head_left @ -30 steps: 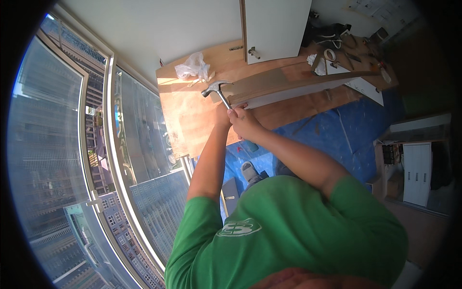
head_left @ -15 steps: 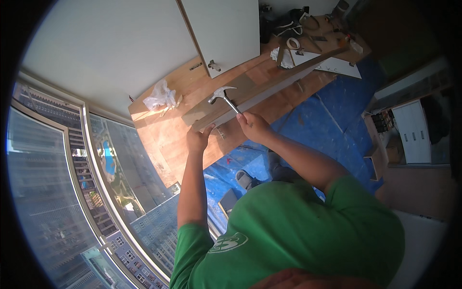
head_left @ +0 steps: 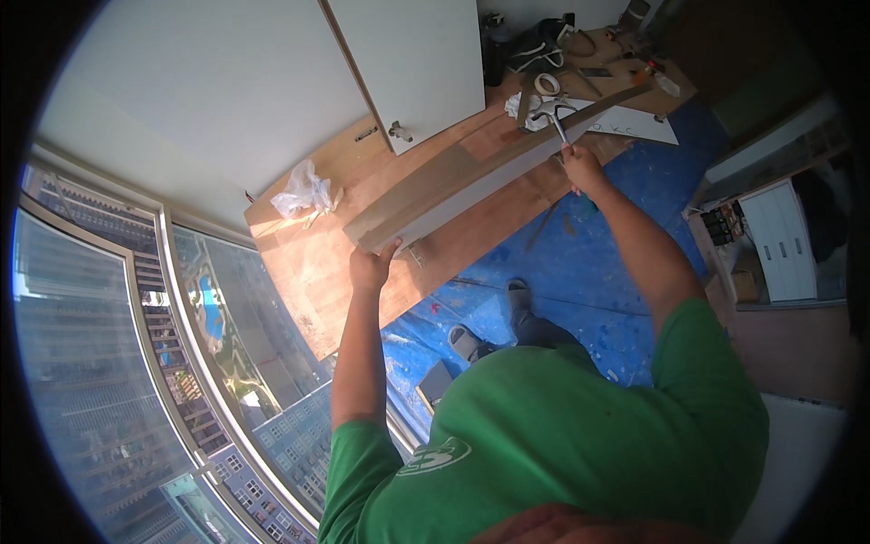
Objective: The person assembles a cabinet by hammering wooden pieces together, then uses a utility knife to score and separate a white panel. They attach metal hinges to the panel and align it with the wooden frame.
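Observation:
A long board (head_left: 480, 186) with a brown top strip and a white face lies slantwise over the wooden worktop (head_left: 299, 272). My left hand (head_left: 368, 269) grips its near left end, thumb on the white face and the other fingers mostly hidden. Toward the board's far right part, my right hand (head_left: 582, 170) is closed round the handle of a claw hammer (head_left: 558, 122). The metal head is raised above the board's far part; whether it touches the wood cannot be told. Below the board's near end sits a small metal hinge (head_left: 416, 256).
A crumpled plastic bag (head_left: 305, 192) lies at the worktop's left. A white cabinet door (head_left: 417, 72) stands behind. Tape (head_left: 546, 84), a dark bag (head_left: 544, 45) and tools crowd the far right. Blue sheeting (head_left: 589, 272) covers the floor; tall windows (head_left: 91, 344) stand left.
My right hand has carried the hammer right and away along the board, from near its middle to its far part. The left hand stays at the near end.

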Motion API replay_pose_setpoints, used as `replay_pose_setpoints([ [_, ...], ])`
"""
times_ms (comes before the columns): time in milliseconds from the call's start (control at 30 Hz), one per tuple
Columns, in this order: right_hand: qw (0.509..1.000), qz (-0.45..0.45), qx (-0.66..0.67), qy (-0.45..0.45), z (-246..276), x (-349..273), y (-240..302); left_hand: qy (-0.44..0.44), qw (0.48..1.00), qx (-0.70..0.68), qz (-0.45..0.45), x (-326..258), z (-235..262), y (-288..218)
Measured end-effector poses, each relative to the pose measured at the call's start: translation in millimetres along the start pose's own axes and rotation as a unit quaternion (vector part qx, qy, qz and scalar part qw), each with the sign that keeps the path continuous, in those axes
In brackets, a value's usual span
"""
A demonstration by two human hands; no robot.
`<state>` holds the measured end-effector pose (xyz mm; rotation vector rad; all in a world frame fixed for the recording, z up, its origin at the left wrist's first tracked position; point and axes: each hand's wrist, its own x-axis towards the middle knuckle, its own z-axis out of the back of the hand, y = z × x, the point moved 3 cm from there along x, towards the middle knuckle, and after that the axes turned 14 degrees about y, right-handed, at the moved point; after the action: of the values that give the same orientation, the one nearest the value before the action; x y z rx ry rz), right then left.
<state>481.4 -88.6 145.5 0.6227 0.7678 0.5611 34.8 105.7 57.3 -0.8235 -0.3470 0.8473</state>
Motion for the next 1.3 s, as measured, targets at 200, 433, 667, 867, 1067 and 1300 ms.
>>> replay_pose_setpoints([
  [200, 0.992, 0.034, 0.032, 0.114, -120.9, -79.5, 62.6, 0.024, 0.998, 0.036, 0.038, -7.6, -2.0, 8.5],
  [433, 0.945, 0.102, 0.052, 0.306, -250.9, -152.1, 120.3, 0.013, 0.999, 0.008, 0.029, -6.0, -7.5, 9.5],
  [667, 0.909, 0.151, 0.078, 0.379, -260.5, -160.6, 146.2, 0.033, 0.994, 0.08, 0.062, 0.2, -13.7, 38.3],
  [867, 0.938, 0.234, -0.057, 0.248, -246.0, -150.0, 117.9, -0.009, 0.999, 0.04, -0.001, -12.5, -14.6, 19.0],
  [1067, 0.957, 0.214, -0.14, 0.137, -192.3, -139.0, 76.7, -0.032, 0.999, 0.027, -0.025, -28.1, -7.9, -10.0],
  [1300, 0.973, 0.178, -0.142, -0.037, -64.2, -55.7, -11.9, -0.047, 0.998, 0.04, -0.031, -32.4, -11.7, -20.3],
])
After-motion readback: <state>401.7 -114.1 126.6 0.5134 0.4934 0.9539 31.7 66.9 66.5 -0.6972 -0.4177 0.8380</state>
